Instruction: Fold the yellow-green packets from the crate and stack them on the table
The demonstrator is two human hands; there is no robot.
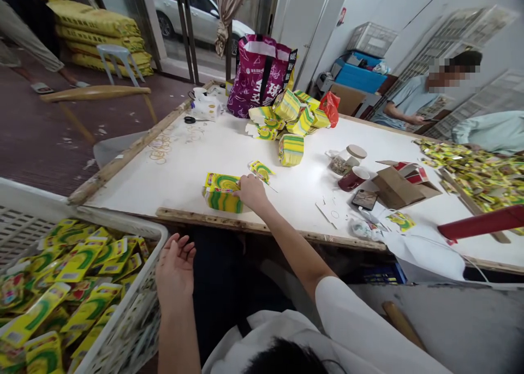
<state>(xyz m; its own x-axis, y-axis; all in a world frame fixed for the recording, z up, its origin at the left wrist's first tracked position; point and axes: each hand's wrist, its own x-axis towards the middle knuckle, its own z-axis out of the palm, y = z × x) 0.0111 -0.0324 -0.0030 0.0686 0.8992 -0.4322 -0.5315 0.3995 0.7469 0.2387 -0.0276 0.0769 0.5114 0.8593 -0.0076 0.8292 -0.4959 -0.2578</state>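
A stack of yellow-green printed packets [223,196] lies on its side near the front edge of the white table. My right hand [252,193] is closed on its right end, with the fingertips partly hidden. Just behind that hand lies a loose yellow packet [262,171]. My left hand [177,262] hangs off the table edge, palm turned up, its fingers loosely curled and apart with nothing in them. Beside it stands a white plastic crate [158,237] holding many loose yellow packets [88,259].
Bundled packets [291,149] are piled before a purple bag [262,82]. Rubber bands [161,147] and black scissors [191,120] lie at left. A mug [352,178], jar [347,160], phone [364,199] and cardboard box [399,188] sit at right. Two people are beyond the heaped packets [483,172].
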